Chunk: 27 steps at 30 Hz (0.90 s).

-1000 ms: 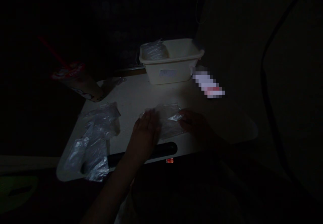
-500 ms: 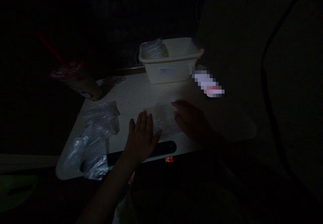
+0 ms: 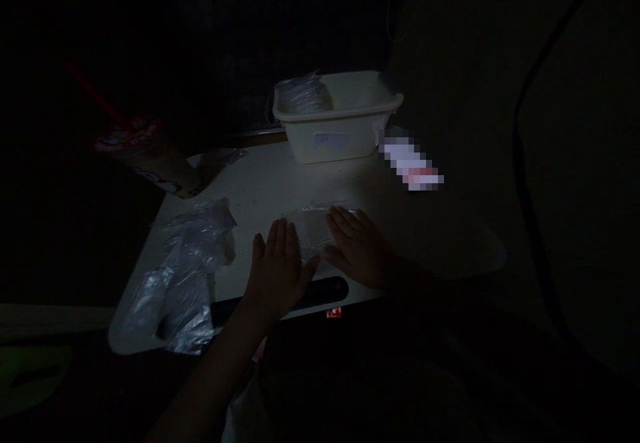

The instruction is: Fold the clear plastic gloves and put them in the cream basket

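Note:
A clear plastic bag (image 3: pixel 315 226) lies flat on the small white table (image 3: pixel 260 183), its far edge slightly crinkled. My left hand (image 3: pixel 277 270) rests with fingers stretched out at the bag's left side, thumb angled toward it. On the right part of the bag my right hand (image 3: pixel 357 243) lies flat with the fingers extended. To the left, crumpled clear plastic bags (image 3: pixel 193 256) are heaped along the table's edge. The scene is very dark, so the bag's near edge is hard to make out.
A white plastic bin (image 3: pixel 335 140) with plastic bags (image 3: pixel 305 95) inside stands at the back. At the back left is a drink cup (image 3: pixel 160 163) with a red straw. A bright pixelated patch (image 3: pixel 407 160) lies beside the bin. A black slot (image 3: pixel 325 290) runs along the near edge.
My right hand has moved slightly left and flattened onto the plastic bag from a curled grip at its right edge. My left hand has stayed nearly in place.

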{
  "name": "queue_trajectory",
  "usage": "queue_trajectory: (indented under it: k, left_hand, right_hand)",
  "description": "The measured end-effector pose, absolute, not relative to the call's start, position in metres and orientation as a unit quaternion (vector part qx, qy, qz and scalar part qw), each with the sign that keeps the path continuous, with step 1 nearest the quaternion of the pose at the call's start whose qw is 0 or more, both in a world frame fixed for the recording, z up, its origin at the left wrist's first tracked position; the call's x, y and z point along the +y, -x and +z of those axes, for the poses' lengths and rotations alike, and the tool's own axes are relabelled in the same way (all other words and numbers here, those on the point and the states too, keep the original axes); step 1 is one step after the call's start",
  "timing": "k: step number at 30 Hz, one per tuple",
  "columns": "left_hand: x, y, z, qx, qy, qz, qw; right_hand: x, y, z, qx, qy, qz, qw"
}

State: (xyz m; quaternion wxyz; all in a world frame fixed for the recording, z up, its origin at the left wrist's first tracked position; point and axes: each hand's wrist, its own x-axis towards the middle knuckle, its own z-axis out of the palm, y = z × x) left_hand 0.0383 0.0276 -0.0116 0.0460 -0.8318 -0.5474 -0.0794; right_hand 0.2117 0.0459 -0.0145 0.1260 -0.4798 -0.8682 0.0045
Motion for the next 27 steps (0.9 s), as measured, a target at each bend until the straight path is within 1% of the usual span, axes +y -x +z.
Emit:
queue_trajectory:
  k: [10, 14, 17, 21, 27]
  left_hand:
    - [0.028, -0.036, -0.008, -0.558, 0.828, -0.039, 0.047]
    - [0.035, -0.036, 0.002, -0.571, 0.818, -0.063, 0.037]
    - [0.043, -0.042, 0.005, -0.543, 0.836, -0.066, 0.033]
    - [0.048, -0.047, 0.000, -0.519, 0.852, -0.057, 0.030]
    - [0.045, -0.042, -0.007, -0.547, 0.835, -0.032, 0.045]
  right_hand:
    - [0.049, -0.225, -0.009, -0.858, 0.501, 0.001, 0.118]
    - [0.056, -0.217, 0.004, -0.839, 0.527, 0.004, 0.136]
    - [0.061, -0.205, 0.008, -0.852, 0.506, 0.005, 0.136]
    - [0.066, -0.196, -0.003, -0.866, 0.486, 0.002, 0.116]
    - [0.065, -0.199, -0.014, -0.868, 0.487, -0.013, 0.101]
